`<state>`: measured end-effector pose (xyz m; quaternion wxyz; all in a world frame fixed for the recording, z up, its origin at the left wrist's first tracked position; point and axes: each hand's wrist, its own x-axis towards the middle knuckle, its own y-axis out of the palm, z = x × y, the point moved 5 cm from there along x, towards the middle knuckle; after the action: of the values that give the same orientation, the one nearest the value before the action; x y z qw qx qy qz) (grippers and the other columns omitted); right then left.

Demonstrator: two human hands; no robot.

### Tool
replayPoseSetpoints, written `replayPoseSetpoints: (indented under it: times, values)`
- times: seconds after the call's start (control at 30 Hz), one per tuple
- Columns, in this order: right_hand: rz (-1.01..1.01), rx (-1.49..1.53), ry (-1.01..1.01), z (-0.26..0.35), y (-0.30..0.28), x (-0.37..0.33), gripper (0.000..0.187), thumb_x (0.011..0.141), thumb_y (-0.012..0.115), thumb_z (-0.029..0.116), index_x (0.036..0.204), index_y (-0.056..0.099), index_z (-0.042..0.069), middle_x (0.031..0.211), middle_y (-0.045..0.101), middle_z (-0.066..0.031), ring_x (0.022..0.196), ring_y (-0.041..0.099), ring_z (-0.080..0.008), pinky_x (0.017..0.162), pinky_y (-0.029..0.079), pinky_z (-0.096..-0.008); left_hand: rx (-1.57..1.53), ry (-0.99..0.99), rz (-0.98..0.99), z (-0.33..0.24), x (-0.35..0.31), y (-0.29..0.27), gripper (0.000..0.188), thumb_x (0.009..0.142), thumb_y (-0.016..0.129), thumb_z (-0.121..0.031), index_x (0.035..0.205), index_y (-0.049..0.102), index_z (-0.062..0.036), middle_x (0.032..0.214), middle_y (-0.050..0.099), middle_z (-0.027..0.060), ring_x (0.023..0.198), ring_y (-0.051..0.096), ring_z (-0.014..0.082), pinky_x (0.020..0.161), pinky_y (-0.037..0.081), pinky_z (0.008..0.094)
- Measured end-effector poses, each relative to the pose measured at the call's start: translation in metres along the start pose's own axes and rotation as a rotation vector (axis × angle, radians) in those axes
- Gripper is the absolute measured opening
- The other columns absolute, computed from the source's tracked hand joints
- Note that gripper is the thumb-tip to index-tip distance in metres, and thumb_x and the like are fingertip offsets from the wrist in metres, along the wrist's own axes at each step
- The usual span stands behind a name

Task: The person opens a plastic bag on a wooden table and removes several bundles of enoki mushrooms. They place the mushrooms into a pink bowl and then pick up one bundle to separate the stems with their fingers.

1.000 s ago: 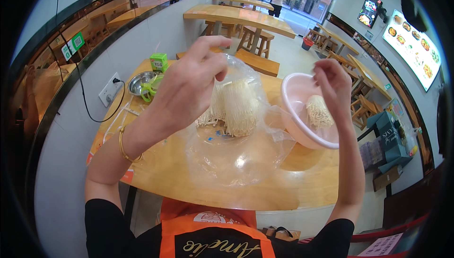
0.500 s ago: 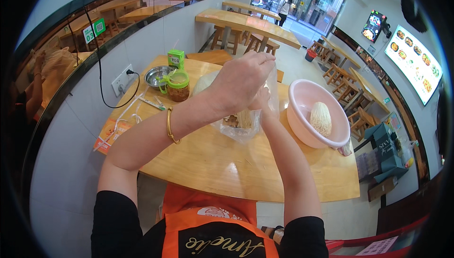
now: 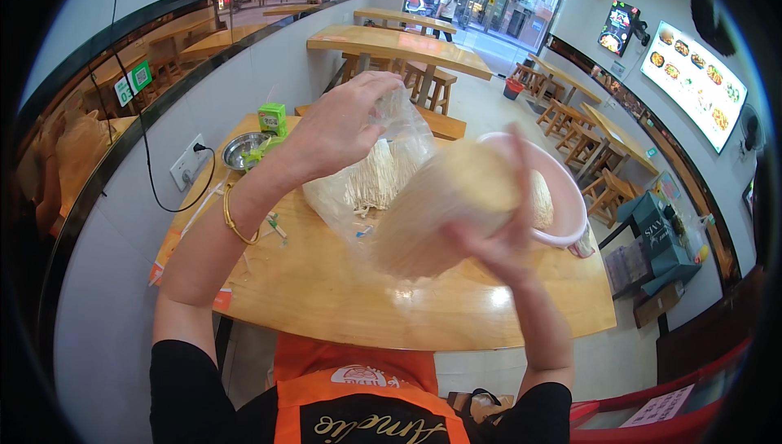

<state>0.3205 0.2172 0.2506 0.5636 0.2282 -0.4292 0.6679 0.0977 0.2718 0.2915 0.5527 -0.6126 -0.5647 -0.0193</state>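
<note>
My left hand (image 3: 346, 122) pinches the top of a clear plastic bag (image 3: 411, 114) and lifts it over the table. Inside the bag a white bunch of enoki mushrooms (image 3: 379, 179) shows. A large enoki bunch (image 3: 428, 216), smeared by motion, lies tilted in my right hand (image 3: 509, 244), its pale yellow root end turned up and to the right. This bunch is outside the bag, just in front of it. Beyond my right hand stands a pink basin (image 3: 572, 195); another enoki bunch (image 3: 541, 200) lies in it, partly hidden by the hand.
Along the left of the wooden table (image 3: 326, 305) stand a metal bowl (image 3: 239, 151), a green carton (image 3: 272, 119) and a green-lidded jar (image 3: 259, 151), mostly behind my left forearm. A black cable (image 3: 152, 147) hangs by the wall. Farther off are tables and stools (image 3: 574, 147).
My right hand has come out of the bag with an enoki bunch and moved nearer and to the right. My left hand has shifted left, still on the bag. The view has turned slightly.
</note>
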Motion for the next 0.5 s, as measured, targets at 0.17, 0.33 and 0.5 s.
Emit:
replayPoseSetpoints:
  times: [0.17,0.33,0.5]
  values:
    - [-0.393,0.165,0.034,-0.01,-0.129,0.059,0.079,0.082,0.069,0.033,0.147,0.035,0.003,0.128,0.053,-0.0165,0.115,0.055,-0.0236,0.097,0.047,-0.0382,0.085,0.044,0.002,-0.006,-0.002,0.003,0.063,0.079,0.065,-0.002,0.139,0.045,-0.0002,0.142,0.048,0.0156,0.098,0.064,0.0254,0.086,0.052,0.034]
    - [-0.386,-0.142,0.564,-0.125,-0.208,0.093,0.084,0.078,0.076,0.041,0.142,0.039,0.001,0.12,0.059,-0.0187,0.102,0.063,-0.0256,0.083,0.054,-0.037,0.011,-0.099,0.087,-0.012,-0.01,0.009,0.071,0.077,0.064,0.001,0.144,0.037,-0.0009,0.145,0.04,0.018,0.106,0.062,0.033,0.091,0.051,0.0393]
    - [-0.064,-0.711,0.752,-0.279,-0.199,0.059,0.09,0.075,0.078,0.038,0.145,0.039,-0.002,0.122,0.06,-0.023,0.107,0.063,-0.03,0.09,0.053,-0.0423,0.134,0.041,0.014,-0.021,-0.006,0.006,0.075,0.074,0.052,0.013,0.145,0.035,-0.0009,0.145,0.039,0.0197,0.114,0.057,0.0394,0.093,0.05,0.0422]
